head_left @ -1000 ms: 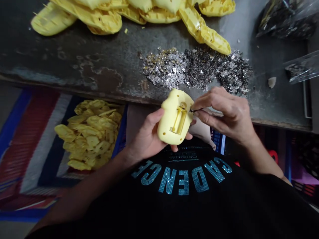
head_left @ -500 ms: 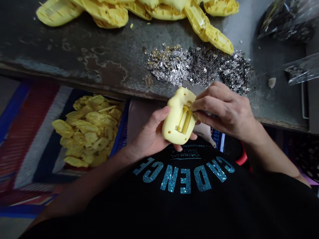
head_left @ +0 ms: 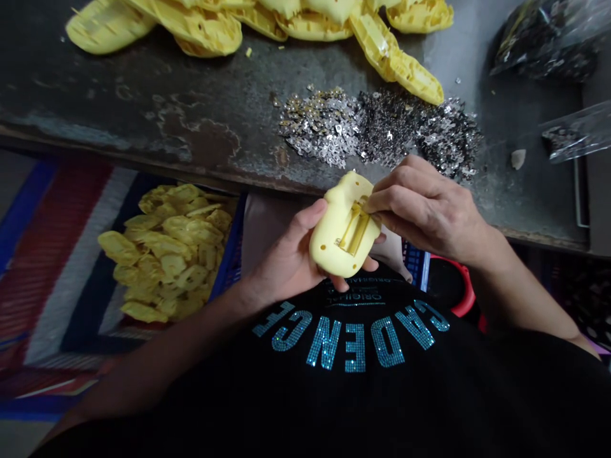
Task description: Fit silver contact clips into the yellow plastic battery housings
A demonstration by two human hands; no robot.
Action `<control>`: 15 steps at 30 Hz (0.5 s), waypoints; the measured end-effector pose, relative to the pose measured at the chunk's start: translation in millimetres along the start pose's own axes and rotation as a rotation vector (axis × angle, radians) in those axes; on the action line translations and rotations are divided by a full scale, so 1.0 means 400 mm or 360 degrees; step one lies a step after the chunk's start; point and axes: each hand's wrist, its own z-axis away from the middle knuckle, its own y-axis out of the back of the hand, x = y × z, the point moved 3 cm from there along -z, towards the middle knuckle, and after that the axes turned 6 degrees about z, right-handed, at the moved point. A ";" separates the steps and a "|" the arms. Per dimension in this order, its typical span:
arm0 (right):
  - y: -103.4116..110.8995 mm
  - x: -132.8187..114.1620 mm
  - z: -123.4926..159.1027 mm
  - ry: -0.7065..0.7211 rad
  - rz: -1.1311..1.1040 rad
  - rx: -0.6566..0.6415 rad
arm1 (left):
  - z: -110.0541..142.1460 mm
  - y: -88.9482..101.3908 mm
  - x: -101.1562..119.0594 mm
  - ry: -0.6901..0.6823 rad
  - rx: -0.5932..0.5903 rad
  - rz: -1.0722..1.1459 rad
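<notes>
Left hand (head_left: 293,257) cradles yellow casing (head_left: 333,219); right hand (head_left: 427,207) at slot's (head_left: 356,234) upper end.

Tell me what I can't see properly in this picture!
All in the head view:
Whatever the right hand may be pinching: hidden by its fingers.
The underside of the yellow battery-compartment shell: turned away.
The topmost yellow shell halves: cut off by the top edge.
Single parts in the metal heap: too small to make out.
</notes>
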 end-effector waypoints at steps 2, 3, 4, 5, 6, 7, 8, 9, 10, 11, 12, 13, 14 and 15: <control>0.001 -0.001 0.000 -0.0013 0.0019 -0.0025 | 0.000 0.002 -0.001 0.0018 -0.0014 0.0015; 0.001 -0.002 0.000 -0.0020 0.0024 -0.0035 | 0.000 0.002 -0.001 0.0028 -0.0014 0.0018; 0.000 -0.003 0.000 -0.0026 0.0027 -0.0045 | -0.001 0.002 -0.002 0.0039 -0.0017 0.0021; -0.001 -0.004 0.001 -0.0030 0.0026 -0.0054 | -0.001 0.002 -0.002 0.0046 -0.0015 0.0021; -0.003 -0.006 0.002 -0.0033 0.0025 -0.0052 | -0.002 0.002 -0.003 0.0050 -0.0016 0.0018; -0.004 -0.008 0.003 -0.0039 0.0024 -0.0048 | -0.004 0.002 -0.005 0.0051 -0.0015 0.0012; -0.006 -0.009 0.005 -0.0050 0.0025 -0.0046 | -0.005 0.002 -0.006 0.0044 -0.0014 0.0007; -0.008 -0.011 0.006 -0.0066 0.0028 -0.0042 | -0.006 0.002 -0.007 0.0032 -0.0004 0.0001; -0.010 -0.014 0.008 -0.0081 0.0032 -0.0031 | -0.007 0.003 -0.009 0.0017 0.0009 -0.0003; -0.011 -0.017 0.009 -0.0092 0.0035 -0.0016 | -0.007 0.004 -0.010 0.0004 0.0022 -0.0003; -0.012 -0.021 0.011 -0.0101 0.0035 0.0000 | -0.008 0.005 -0.011 -0.0004 0.0029 0.0001; -0.013 -0.025 0.014 -0.0110 0.0030 0.0021 | -0.008 0.006 -0.012 -0.0009 0.0034 0.0008; -0.013 -0.029 0.017 -0.0122 0.0019 0.0052 | -0.008 0.007 -0.012 -0.0012 0.0035 0.0013; -0.013 -0.033 0.020 -0.0143 0.0003 0.0081 | -0.008 0.008 -0.012 -0.0010 0.0030 0.0014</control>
